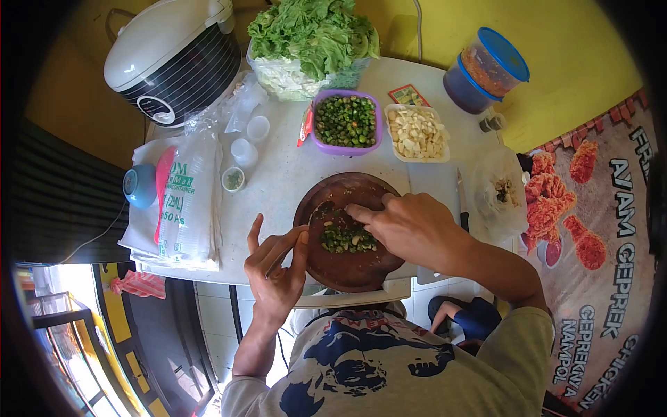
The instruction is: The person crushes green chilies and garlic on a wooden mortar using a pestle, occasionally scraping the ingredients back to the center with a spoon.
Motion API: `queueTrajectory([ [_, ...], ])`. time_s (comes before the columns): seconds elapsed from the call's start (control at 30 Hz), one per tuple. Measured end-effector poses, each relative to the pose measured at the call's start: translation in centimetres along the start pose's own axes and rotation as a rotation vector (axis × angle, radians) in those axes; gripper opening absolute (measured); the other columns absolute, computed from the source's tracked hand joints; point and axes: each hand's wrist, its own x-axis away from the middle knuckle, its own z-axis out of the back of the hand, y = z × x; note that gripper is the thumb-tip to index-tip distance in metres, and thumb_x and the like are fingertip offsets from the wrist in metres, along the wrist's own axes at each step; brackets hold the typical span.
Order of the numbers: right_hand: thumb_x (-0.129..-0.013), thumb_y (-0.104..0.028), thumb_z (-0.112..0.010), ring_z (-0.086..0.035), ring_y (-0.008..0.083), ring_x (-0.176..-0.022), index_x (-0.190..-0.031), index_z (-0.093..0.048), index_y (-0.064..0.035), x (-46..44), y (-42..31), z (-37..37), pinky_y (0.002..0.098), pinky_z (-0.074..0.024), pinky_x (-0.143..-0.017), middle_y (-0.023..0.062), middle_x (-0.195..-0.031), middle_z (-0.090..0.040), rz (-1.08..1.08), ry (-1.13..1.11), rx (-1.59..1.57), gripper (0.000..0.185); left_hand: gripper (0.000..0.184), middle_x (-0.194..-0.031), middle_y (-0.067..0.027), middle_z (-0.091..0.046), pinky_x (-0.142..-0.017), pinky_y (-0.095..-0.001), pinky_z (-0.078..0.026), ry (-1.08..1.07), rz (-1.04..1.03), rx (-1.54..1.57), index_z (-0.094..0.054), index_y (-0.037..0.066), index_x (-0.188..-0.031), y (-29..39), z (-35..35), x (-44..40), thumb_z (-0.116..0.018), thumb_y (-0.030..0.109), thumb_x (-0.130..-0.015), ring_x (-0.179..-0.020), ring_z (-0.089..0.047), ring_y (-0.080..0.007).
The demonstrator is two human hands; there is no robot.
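In the head view, a round, shallow brown mortar (340, 275) stands at the near edge of the white table (272, 187), with chopped green chillies and pale pieces (347, 240) inside it. The left hand (276, 270) is at its left rim, thumb and index fingers closed on a thin metal utensil (321, 210) that slants into the mortar. The right hand (410, 226) reaches over the right rim, its fingers bent and one extended inside; whether they grip anything I cannot tell. Beyond the mortar sit a purple plastic tub (347, 151) of green chillies and a white tray (422, 160) of pale chopped pieces.
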Motion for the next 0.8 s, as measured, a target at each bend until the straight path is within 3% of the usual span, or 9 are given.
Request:
queueTrajectory([
  [0.03, -0.099, -0.026, -0.06, -0.07, 0.0344, -0.067, -0.14, -0.063, -0.0253, -0.1, 0.3, -0.1, 0.0452, -0.0562, -0.058, 0.0165, -0.082, -0.068, -0.018, -0.041, -0.087, 0.041, 0.01, -0.074, -0.0085, -0.075, -0.117, -0.0523, -0.035, 0.0, -0.005, 0.0, -0.079, 0.003, -0.098, -0.1, 0.1, 0.1, -0.075, 0.003, -0.089, -0.061, -0.068, -0.0168],
  [0.17, -0.099, -0.025, -0.061, -0.07, 0.0366, -0.07, -0.141, -0.061, -0.024, -0.2, 0.6, -1.2, 0.0467, -0.0559, -0.06, 0.0178, -0.085, -0.069, -0.031, 0.013, -0.114, 0.041, 0.009, -0.076, -0.0094, -0.075, -0.116, -0.0529, -0.036, -0.023, -0.009, 0.014, -0.079, 0.003, -0.099, -0.2, -0.1, 0.1, -0.074, 0.004, -0.09, -0.062, -0.068, -0.0182],
  [0.23, -0.099, -0.023, -0.063, -0.069, 0.0379, -0.073, -0.143, -0.059, -0.0228, -0.7, 2.1, -2.7, 0.0463, -0.0543, -0.063, 0.0174, -0.087, -0.07, 0.037, 0.209, -0.332, 0.043, 0.009, -0.076, -0.0095, -0.075, -0.115, -0.0529, -0.037, -0.009, -0.021, 0.018, -0.079, 0.002, -0.099, 0.0, -0.2, 0.0, -0.074, 0.004, -0.091, -0.062, -0.068, -0.0187],
  [0.33, -0.099, -0.023, -0.064, -0.067, 0.0385, -0.073, -0.145, -0.058, -0.0227, 1.1, 3.1, -4.3, 0.045, -0.0522, -0.065, 0.016, -0.087, -0.07, 0.036, 0.363, -0.515, 0.046, 0.013, -0.082, -0.0111, -0.078, -0.119, -0.0525, -0.032, -0.069, 0.008, -0.008, -0.079, -0.002, -0.101, 0.3, 0.2, -0.2, -0.072, 0.007, -0.095, -0.069, -0.07, -0.013],
  [0.43, -0.099, -0.022, -0.064, -0.065, 0.0358, -0.07, -0.146, -0.057, -0.0242, 3.8, 3.4, -4.4, 0.044, -0.0506, -0.066, 0.0144, -0.083, -0.067, -0.032, 0.287, -0.569, 0.047, 0.011, -0.073, -0.009, -0.074, -0.115, -0.0527, -0.036, -0.022, -0.037, -0.007, -0.078, 0.002, -0.1, 0.2, -0.1, 0.0, -0.074, 0.004, -0.091, -0.06, -0.067, -0.019],
  [0.63, -0.101, -0.031, -0.061, -0.066, 0.0305, -0.062, -0.147, -0.053, -0.032, 4.8, 0.4, -3.7, 0.0438, -0.0538, -0.056, 0.0115, -0.083, -0.066, -0.01, 0.115, -0.311, 0.047, 0.012, -0.072, -0.0087, -0.074, -0.115, -0.0531, -0.036, -0.016, -0.023, 0.013, -0.079, 0.004, -0.102, 0.2, -0.4, -0.1, -0.074, 0.004, -0.091, -0.06, -0.067, -0.0179],
  [0.67, -0.1, -0.033, -0.062, -0.066, 0.0281, -0.06, -0.148, -0.052, -0.0344, 4.3, 0.0, -4.6, 0.0413, -0.0534, -0.051, 0.0093, -0.083, -0.065, 0.03, 0.224, -0.234, 0.049, 0.011, -0.072, -0.0087, -0.074, -0.115, -0.0531, -0.036, -0.018, -0.018, 0.019, -0.079, 0.004, -0.101, 0.4, -0.6, -0.2, -0.074, 0.004, -0.091, -0.061, -0.067, -0.0173],
  [0.8, -0.097, -0.03, -0.067, -0.063, 0.0279, -0.058, -0.147, -0.055, -0.0335, 3.0, 0.2, -5.1, 0.0401, -0.0523, -0.052, 0.0077, -0.077, -0.06, 0.04, 0.362, -0.212, 0.051, 0.011, -0.073, -0.0087, -0.074, -0.116, -0.0528, -0.036, -0.062, 0.02, 0.058, -0.079, 0.003, -0.1, 0.3, -0.9, -0.1, -0.074, 0.003, -0.091, -0.061, -0.067, -0.0161],
])
